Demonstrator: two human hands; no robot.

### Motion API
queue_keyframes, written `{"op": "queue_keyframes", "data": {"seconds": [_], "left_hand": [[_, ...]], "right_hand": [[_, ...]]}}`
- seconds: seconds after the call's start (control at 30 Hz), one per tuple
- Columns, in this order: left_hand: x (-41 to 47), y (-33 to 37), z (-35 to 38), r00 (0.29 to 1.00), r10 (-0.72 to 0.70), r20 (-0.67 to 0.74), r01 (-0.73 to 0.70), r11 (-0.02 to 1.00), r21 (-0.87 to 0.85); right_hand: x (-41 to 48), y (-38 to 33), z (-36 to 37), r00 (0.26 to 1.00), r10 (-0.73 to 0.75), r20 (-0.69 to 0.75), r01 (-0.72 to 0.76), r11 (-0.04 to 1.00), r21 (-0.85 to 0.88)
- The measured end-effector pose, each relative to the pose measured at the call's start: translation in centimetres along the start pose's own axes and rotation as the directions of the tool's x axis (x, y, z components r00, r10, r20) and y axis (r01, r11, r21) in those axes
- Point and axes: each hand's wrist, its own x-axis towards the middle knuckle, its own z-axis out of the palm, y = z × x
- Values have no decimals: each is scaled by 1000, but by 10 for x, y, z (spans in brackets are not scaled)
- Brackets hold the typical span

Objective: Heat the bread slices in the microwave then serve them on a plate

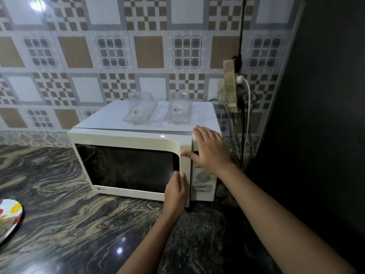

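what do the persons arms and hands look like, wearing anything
Both arms are bare as far up as the frame shows: no sleeves, no gloves. The left hand and the right hand show no rings, and neither wrist carries a watch or bracelet. Fingernails look short and unpainted, though the picture is too soft to be sure.

Two bare forearms, no sleeves anywhere in view. Nothing worn on the slim left hand [175, 192]: no ring, no watch, no band at the wrist behind it. Same for the broader right hand [209, 149], bare from fingertips back past the wrist and along the whole forearm. Short, plain, unpainted nails on both. No gloves, no marks, no jewellery. Elbows and upper arms out of frame.
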Motion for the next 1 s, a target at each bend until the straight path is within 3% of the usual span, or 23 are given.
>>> {"op": "queue_keyframes", "data": {"seconds": [0.33, 1.0], "left_hand": [[12, -4, 6, 1000, -26, -2, 27, 999, 41], [9, 11, 12, 995, -83, -62, 86, 995, 57]], "right_hand": [[5, -2, 12, 992, 0, -125, -5, 999, -35], [4, -10, 1, 998, 62, 10, -62, 998, -17]]}}
